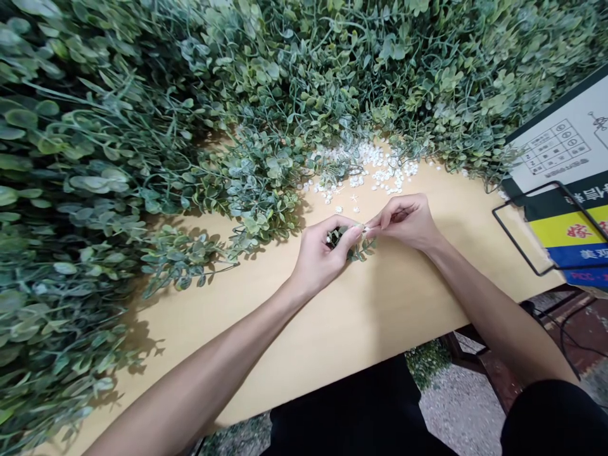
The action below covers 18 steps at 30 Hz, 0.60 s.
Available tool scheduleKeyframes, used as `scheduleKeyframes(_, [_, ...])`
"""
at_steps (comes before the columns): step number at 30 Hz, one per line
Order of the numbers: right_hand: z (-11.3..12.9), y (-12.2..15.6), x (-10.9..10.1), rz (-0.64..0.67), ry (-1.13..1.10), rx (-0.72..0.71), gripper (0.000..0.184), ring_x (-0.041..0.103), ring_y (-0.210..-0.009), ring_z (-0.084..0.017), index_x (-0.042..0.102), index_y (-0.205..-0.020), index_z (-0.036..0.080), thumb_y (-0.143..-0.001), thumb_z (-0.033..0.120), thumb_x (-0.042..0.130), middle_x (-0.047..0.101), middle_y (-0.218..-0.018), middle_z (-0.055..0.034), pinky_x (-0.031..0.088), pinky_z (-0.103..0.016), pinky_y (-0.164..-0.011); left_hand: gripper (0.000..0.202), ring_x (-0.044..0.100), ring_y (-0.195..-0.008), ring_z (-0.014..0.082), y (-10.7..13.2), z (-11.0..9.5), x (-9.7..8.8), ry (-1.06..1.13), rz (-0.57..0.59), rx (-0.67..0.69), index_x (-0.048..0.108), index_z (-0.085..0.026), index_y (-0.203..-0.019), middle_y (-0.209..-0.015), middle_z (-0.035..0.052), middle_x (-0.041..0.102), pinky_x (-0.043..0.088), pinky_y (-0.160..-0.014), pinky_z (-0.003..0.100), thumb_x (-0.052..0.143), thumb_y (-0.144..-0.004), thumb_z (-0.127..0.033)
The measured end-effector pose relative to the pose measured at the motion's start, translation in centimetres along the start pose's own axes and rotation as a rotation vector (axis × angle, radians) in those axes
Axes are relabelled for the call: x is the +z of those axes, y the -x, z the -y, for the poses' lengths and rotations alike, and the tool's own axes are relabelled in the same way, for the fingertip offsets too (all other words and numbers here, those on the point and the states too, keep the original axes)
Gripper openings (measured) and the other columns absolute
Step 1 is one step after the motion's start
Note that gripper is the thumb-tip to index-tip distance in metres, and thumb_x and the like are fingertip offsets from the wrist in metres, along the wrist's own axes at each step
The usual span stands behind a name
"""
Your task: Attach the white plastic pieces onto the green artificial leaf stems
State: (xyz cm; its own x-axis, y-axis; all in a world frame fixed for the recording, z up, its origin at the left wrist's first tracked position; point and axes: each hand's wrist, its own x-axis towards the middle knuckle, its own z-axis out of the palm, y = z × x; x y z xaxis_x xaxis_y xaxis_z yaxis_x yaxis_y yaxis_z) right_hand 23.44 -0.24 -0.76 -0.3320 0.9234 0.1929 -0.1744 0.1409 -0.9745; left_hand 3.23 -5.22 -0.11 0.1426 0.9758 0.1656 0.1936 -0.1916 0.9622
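Observation:
Over the middle of the table my left hand (323, 250) is closed around a sprig of artificial leaves (363, 249), whose green leaves poke out below the thumb and inside the curled fingers. My right hand (406, 221) meets it from the right, thumb and forefinger pinched at the sprig's tip. A tiny whitish piece shows between the fingertips, too small to name surely. Just beyond the hands, small white flower-like pieces (380, 168) lie scattered, a few of them close to my fingers.
Large heaps of artificial greenery (285, 76) cover the back and left of the tan table (266, 329). One loose sprig (183, 256) lies left of my hands. At right stand a printed cardboard box (565, 183) and a black wire frame (522, 244). The table's front edge is near my lap.

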Motion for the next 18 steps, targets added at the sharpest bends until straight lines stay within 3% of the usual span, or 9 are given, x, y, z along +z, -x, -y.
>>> scheduleKeyframes(15, [0.4, -0.3, 0.6, -0.006, -0.003, -0.039, 0.041, 0.08, -0.07, -0.021, 0.071, -0.069, 0.018, -0.051, 0.033, 0.104, 0.082, -0.077, -0.0053, 0.069, -0.03, -0.068, 0.029, 0.056, -0.058, 0.0117, -0.1, -0.4, 0.2, 0.044, -0.03, -0.007, 0.072, -0.017, -0.087, -0.072, 0.002, 0.069, 0.044, -0.054, 0.025, 0.07, -0.094, -0.046])
scheduleKeyframes(18, [1.0, -0.8, -0.4, -0.12, 0.022, -0.085, 0.04, 0.08, -0.074, -0.02, 0.071, -0.078, 0.019, -0.058, 0.034, 0.102, 0.082, -0.082, -0.0047, 0.069, -0.031, -0.069, 0.028, 0.057, -0.062, 0.0128, -0.2, -0.3, 0.3, 0.079, -0.063, 0.014, 0.07, -0.019, -0.098, -0.078, 0.0012, 0.068, 0.047, -0.058, 0.026, 0.078, -0.087, -0.044])
